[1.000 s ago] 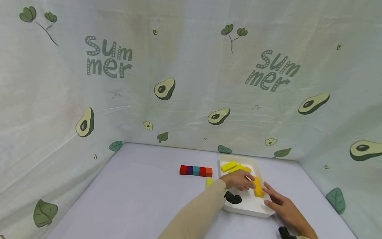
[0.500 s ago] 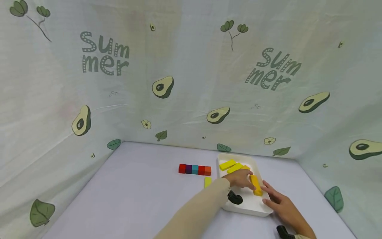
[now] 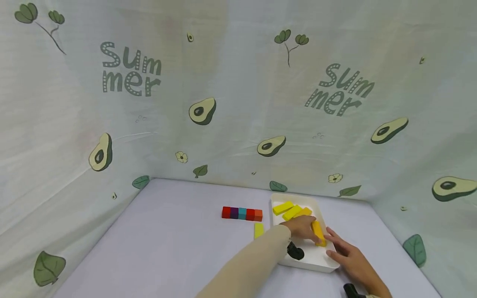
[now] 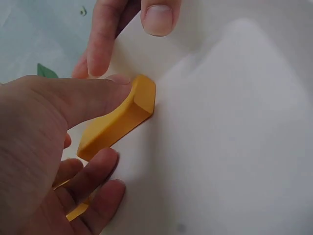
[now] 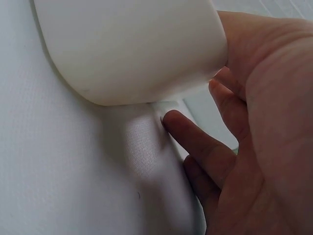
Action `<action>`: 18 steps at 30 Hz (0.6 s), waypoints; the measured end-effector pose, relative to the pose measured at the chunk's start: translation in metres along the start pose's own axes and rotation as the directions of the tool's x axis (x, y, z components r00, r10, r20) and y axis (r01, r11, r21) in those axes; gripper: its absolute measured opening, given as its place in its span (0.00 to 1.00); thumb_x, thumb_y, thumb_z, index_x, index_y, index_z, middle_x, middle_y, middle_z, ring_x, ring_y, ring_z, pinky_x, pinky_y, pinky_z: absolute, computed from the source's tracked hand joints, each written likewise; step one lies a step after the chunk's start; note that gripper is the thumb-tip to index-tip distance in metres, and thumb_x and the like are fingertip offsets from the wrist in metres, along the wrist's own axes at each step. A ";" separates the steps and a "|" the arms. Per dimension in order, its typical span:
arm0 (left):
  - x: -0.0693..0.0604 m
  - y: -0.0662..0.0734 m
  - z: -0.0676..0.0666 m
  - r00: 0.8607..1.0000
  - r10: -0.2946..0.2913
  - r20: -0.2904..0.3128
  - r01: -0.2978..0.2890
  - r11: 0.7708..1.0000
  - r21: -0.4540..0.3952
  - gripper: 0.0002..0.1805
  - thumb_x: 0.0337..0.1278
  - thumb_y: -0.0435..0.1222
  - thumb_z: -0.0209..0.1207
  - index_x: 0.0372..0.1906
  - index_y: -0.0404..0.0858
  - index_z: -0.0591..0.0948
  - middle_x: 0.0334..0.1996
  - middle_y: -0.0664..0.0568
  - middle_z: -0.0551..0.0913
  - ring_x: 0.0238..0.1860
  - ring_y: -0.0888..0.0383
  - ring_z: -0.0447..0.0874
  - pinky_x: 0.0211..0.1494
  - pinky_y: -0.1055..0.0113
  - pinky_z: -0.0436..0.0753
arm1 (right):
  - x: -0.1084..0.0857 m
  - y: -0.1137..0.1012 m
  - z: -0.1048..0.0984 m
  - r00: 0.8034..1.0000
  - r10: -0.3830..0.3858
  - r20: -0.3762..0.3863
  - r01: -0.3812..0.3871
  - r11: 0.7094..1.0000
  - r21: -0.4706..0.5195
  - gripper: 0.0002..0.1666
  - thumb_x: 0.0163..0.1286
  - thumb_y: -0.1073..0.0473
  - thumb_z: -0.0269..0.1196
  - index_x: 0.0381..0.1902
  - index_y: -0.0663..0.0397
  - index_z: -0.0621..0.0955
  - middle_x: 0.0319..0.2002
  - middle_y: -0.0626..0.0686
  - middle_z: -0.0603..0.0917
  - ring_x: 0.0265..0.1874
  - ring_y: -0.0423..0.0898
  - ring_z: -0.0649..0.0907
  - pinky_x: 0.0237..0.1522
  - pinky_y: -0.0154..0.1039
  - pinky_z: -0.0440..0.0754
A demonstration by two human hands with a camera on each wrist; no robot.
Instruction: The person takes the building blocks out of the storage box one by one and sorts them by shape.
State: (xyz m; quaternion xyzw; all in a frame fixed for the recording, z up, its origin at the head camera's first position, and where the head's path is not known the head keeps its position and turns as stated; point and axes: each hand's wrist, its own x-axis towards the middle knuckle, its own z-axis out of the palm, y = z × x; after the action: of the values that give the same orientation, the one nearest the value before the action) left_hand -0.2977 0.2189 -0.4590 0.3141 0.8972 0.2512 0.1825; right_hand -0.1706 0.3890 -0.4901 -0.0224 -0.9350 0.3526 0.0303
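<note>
In the head view my left hand (image 3: 303,228) reaches into a white tray (image 3: 316,265) and holds an orange-yellow block (image 3: 318,233) between thumb and fingers. The left wrist view shows the thumb along the upper side of this block (image 4: 120,120), which is tilted against the tray's side wall. My right hand (image 3: 352,260) is at the tray's right rim, its thumb over the edge and fingers outside. From the right wrist, the tray wall (image 5: 142,54) hides the thumb tip. Two yellow blocks (image 3: 283,207) and an orange one (image 3: 303,212) lie at the tray's far end.
A row of joined-up coloured cubes (image 3: 242,213), red, purple, blue and orange, sits left of the tray. Beside the tray's left wall lies a yellow-green block (image 3: 258,230), partly behind the left sleeve (image 3: 249,260). A printed cloth (image 3: 231,82) stands behind the white table (image 3: 167,240).
My left hand has moved slightly right and closed its fingers on the orange-yellow block, which now tilts a little. The right hand stays at the tray's rim.
</note>
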 end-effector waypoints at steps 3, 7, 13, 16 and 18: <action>-0.003 0.001 0.002 1.000 -0.005 -0.006 0.005 1.000 0.021 0.42 0.52 0.55 0.71 0.72 0.53 0.70 0.63 0.68 0.75 0.60 0.68 0.73 0.67 0.65 0.70 | -0.001 -0.001 0.002 1.000 0.016 0.003 -0.016 1.000 0.024 0.37 0.68 0.39 0.65 0.69 0.52 0.76 0.76 0.52 0.60 0.72 0.58 0.64 0.58 0.28 0.69; 0.001 0.005 0.003 1.000 0.003 -0.014 -0.002 0.998 0.062 0.40 0.54 0.57 0.69 0.72 0.53 0.70 0.62 0.68 0.76 0.59 0.69 0.73 0.66 0.67 0.70 | 0.001 0.000 -0.001 1.000 0.014 0.000 -0.014 1.000 0.003 0.38 0.69 0.38 0.64 0.69 0.53 0.75 0.76 0.52 0.60 0.72 0.59 0.64 0.58 0.30 0.69; 0.006 0.008 0.007 0.998 0.011 -0.058 -0.004 0.993 0.120 0.34 0.56 0.59 0.67 0.66 0.53 0.76 0.54 0.67 0.80 0.48 0.68 0.76 0.60 0.68 0.75 | 0.000 0.000 -0.002 1.000 0.001 -0.007 -0.001 1.000 0.004 0.38 0.69 0.38 0.64 0.69 0.52 0.75 0.76 0.54 0.60 0.72 0.61 0.64 0.58 0.28 0.68; 0.003 0.007 0.009 0.996 -0.008 -0.088 0.019 0.992 0.121 0.32 0.55 0.60 0.67 0.63 0.54 0.78 0.52 0.67 0.81 0.46 0.68 0.77 0.58 0.67 0.77 | 0.000 0.000 0.001 1.000 -0.004 -0.008 0.004 1.000 0.013 0.37 0.69 0.38 0.64 0.69 0.50 0.76 0.76 0.52 0.61 0.71 0.59 0.64 0.58 0.27 0.67; 0.002 0.006 0.010 0.994 -0.023 -0.104 0.035 0.992 0.122 0.33 0.53 0.61 0.68 0.63 0.55 0.78 0.52 0.68 0.81 0.47 0.67 0.78 0.57 0.65 0.77 | 0.000 0.000 0.003 1.000 -0.007 -0.009 0.008 1.000 0.016 0.37 0.69 0.38 0.64 0.69 0.50 0.76 0.76 0.52 0.61 0.71 0.57 0.64 0.58 0.26 0.67</action>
State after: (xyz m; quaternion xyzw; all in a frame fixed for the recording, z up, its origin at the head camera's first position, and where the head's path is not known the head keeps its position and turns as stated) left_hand -0.2914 0.2273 -0.4636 0.2984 0.9237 0.2081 0.1203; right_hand -0.1708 0.3872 -0.4918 -0.0202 -0.9320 0.3601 0.0360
